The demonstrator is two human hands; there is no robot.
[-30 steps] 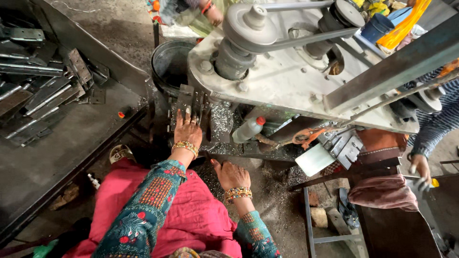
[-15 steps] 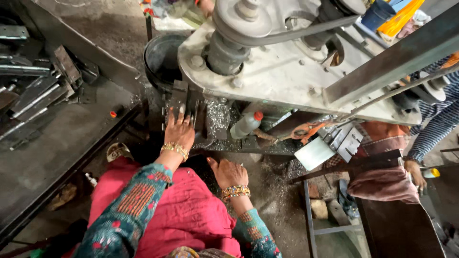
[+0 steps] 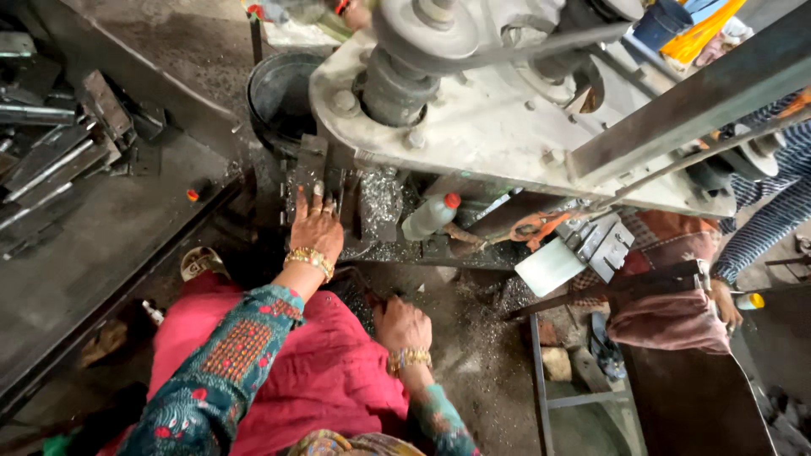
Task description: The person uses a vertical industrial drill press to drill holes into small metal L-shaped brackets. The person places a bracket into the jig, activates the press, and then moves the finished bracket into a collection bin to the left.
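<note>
Right hand (image 3: 404,325) low over the red cloth lap (image 3: 325,371), fingers curled down into dark metal scraps (image 3: 363,295); whether anything is pinched there cannot be told. Left hand (image 3: 316,228) further out, palm down and fingers spread flat, grasping nothing, resting on the dark steel work block (image 3: 311,169) under the grey machine head (image 3: 507,127). Just right of that hand, a heap of shiny metal shavings (image 3: 380,198), then a small plastic bottle with a red cap (image 3: 431,215). Beyond the left hand, a round black bucket (image 3: 279,97). Far right, another person's striped sleeve (image 3: 769,219).
</note>
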